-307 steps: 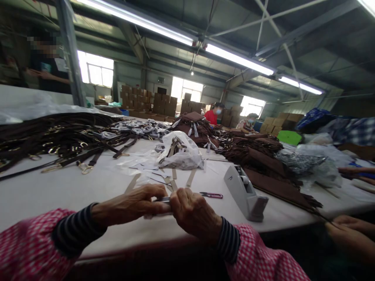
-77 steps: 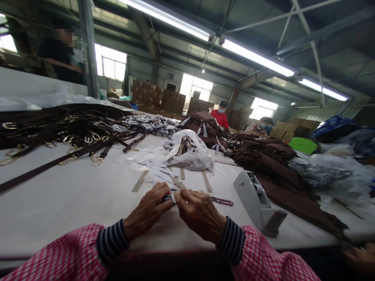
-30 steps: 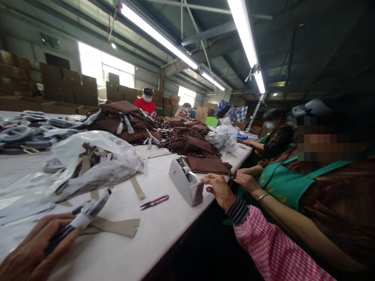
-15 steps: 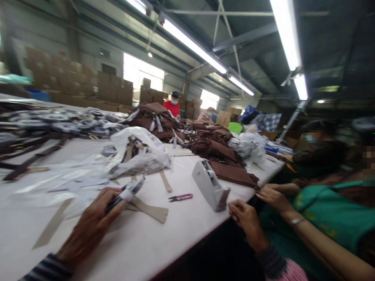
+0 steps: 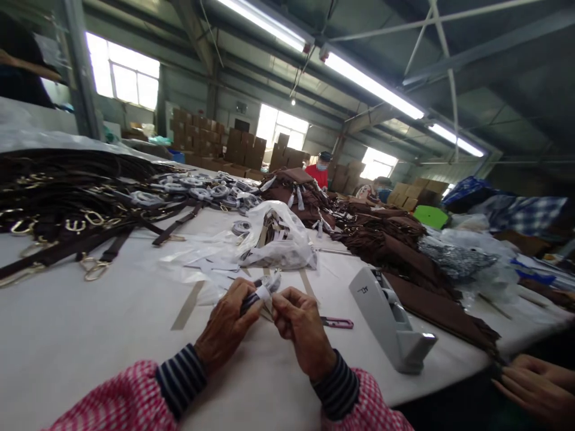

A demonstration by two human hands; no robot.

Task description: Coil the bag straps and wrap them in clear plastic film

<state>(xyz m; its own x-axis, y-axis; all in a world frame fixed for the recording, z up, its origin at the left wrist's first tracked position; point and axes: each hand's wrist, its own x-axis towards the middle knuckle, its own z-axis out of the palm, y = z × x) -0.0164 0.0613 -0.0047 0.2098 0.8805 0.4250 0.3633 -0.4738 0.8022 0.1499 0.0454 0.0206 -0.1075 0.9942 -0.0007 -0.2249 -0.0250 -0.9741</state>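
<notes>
My left hand point(image 5: 229, 326) is closed around a coiled dark strap point(image 5: 248, 304) with a white paper band point(image 5: 264, 293) around it and clear plastic at its far end. My right hand point(image 5: 303, 326) has thumb and fingers pinched against the near side of that band; what lies between the fingertips is too small to make out. Pink-handled thread snips point(image 5: 339, 323) lie just right of my right hand. A grey tape dispenser point(image 5: 381, 320) stands further right. Under and around my hands are beige strips point(image 5: 187, 306) on the white table.
An open plastic bag point(image 5: 294, 242) of strips sits ahead. Dark straps with gold buckles point(image 5: 112, 221) are heaped left, wrapped coils point(image 5: 220, 190) behind. Brown fabric pieces point(image 5: 390, 251) are piled right. A co-worker's hands point(image 5: 534, 383) are at the right edge; another person in red point(image 5: 318, 172) is across the table.
My right hand has come from beside the tape dispenser to the banded strap in my left hand. The view has swung left, so the co-worker in green is mostly out of it.
</notes>
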